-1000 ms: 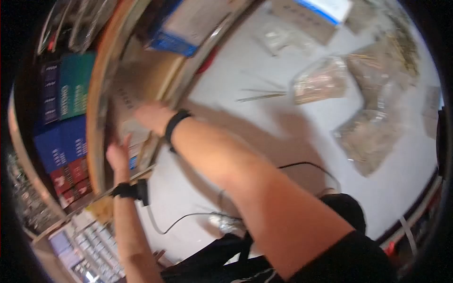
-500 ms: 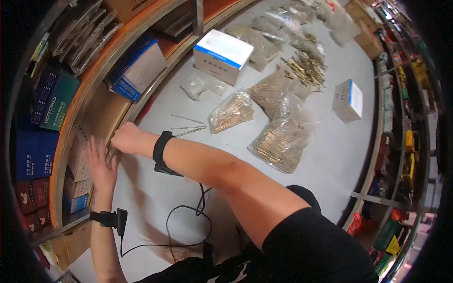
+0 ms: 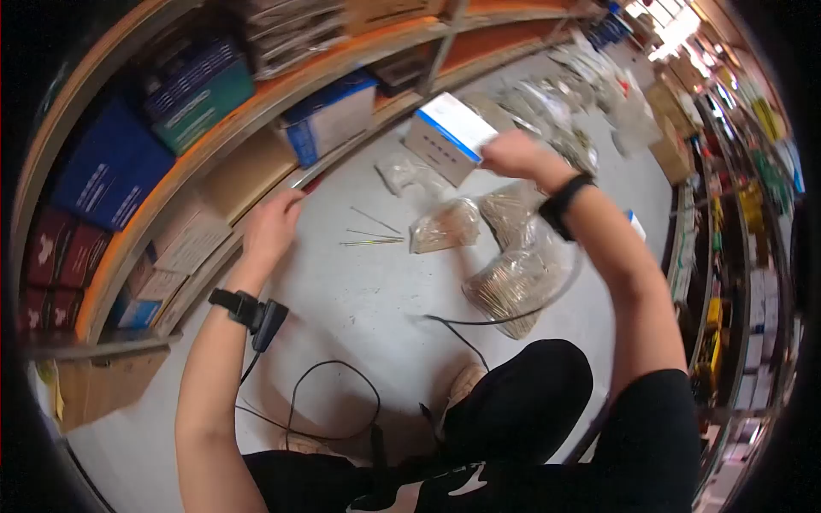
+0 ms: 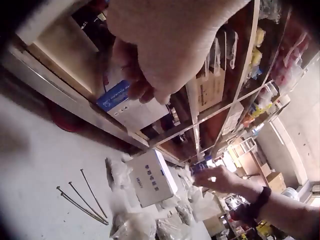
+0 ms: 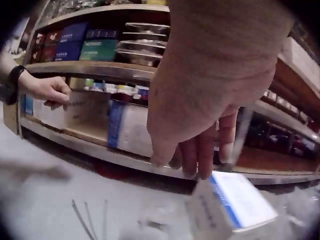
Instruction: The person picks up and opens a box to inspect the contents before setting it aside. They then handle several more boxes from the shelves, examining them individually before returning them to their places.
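White-and-blue box [image 3: 446, 137] sits on the grey floor, upper middle of frame, and the right hand [image 3: 513, 154], at the shelf [image 3: 316, 167] half a second ago, now hovers over it, grip loosely apart, while the left hand [image 3: 272, 227] stays by the shelf edge, relaxed and empty.

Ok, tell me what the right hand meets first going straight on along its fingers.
Probably the white box with the blue stripe; the right hand points down at it from close by, contact unclear.
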Motion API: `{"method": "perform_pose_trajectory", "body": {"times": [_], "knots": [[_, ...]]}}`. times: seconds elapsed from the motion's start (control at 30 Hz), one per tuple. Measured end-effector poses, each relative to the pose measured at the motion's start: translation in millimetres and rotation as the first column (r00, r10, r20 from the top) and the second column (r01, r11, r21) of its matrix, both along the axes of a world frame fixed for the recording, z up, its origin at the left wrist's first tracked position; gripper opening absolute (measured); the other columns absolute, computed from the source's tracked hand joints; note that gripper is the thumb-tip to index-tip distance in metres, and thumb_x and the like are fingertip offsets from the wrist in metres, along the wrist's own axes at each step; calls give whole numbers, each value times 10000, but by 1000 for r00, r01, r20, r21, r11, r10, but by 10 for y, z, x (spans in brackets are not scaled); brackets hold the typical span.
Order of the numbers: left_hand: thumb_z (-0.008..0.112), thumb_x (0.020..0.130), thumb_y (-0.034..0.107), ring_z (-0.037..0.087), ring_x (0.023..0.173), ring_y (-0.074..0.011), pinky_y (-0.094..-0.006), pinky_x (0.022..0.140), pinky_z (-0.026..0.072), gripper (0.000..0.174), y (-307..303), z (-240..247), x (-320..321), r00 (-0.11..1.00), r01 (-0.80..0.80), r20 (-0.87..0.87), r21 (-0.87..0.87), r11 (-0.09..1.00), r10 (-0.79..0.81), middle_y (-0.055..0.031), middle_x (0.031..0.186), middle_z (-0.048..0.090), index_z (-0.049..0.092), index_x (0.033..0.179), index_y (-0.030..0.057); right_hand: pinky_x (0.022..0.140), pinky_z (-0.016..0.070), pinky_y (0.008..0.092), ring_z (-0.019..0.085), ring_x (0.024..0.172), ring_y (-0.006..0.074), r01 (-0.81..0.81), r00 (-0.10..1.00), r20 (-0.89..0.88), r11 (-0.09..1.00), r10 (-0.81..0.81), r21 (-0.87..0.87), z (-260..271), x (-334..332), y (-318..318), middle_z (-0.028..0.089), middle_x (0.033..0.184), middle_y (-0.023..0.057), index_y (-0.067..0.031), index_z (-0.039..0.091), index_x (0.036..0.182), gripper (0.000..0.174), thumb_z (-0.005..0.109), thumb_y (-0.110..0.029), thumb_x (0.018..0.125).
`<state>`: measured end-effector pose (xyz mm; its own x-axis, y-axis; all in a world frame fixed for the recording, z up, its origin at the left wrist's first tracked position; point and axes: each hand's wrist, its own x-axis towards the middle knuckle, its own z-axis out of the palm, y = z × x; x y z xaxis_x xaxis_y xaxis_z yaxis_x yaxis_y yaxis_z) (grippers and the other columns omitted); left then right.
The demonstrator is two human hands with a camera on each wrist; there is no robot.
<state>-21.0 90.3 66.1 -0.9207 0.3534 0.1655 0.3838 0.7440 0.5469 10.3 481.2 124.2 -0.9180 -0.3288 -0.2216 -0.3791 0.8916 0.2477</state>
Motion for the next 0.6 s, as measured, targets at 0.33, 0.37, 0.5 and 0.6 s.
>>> {"method": "perform_pose_trajectory", "body": {"times": [0.33, 0.37, 0.5, 0.6], "knots": [[596, 732, 260, 574, 789, -260, -324, 734, 439, 484, -104, -121, -212, 954, -135, 281, 101, 986, 102, -187, 926, 588, 479, 1139, 27, 618, 455, 386, 575, 716, 303, 347, 927, -146, 938, -345, -13, 720, 157, 968, 597, 737, 113, -82, 573, 816, 200, 578, -257, 719], [599, 728, 294, 573, 827, -265, -321, 750, 435, 543, -69, -163, -276, 951, -153, 290, 149, 977, 104, -198, 939, 584, 449, 1165, 9, 627, 456, 382, 576, 719, 305, 306, 934, -172, 950, -312, -63, 602, 61, 771, 599, 741, 113, -84, 573, 844, 217, 577, -267, 728], [596, 714, 371, 534, 973, -301, -323, 825, 407, 674, 107, -122, -512, 949, -233, 296, 426, 874, 109, -224, 1024, 552, 386, 1198, -48, 710, 460, 386, 565, 843, 290, 125, 990, -51, 988, -130, -85, 208, -281, -160, 597, 907, 116, -134, 552, 1018, 323, 558, -305, 745], [596, 706, 390, 498, 1026, -316, -329, 864, 385, 687, 180, -276, -773, 952, -297, 221, 515, 804, 210, -237, 1081, 517, 401, 1173, -76, 715, 461, 390, 558, 860, 292, 76, 997, -9, 995, -76, -72, 167, -466, -797, 581, 966, 102, -118, 525, 1049, 356, 570, -284, 738]]}}
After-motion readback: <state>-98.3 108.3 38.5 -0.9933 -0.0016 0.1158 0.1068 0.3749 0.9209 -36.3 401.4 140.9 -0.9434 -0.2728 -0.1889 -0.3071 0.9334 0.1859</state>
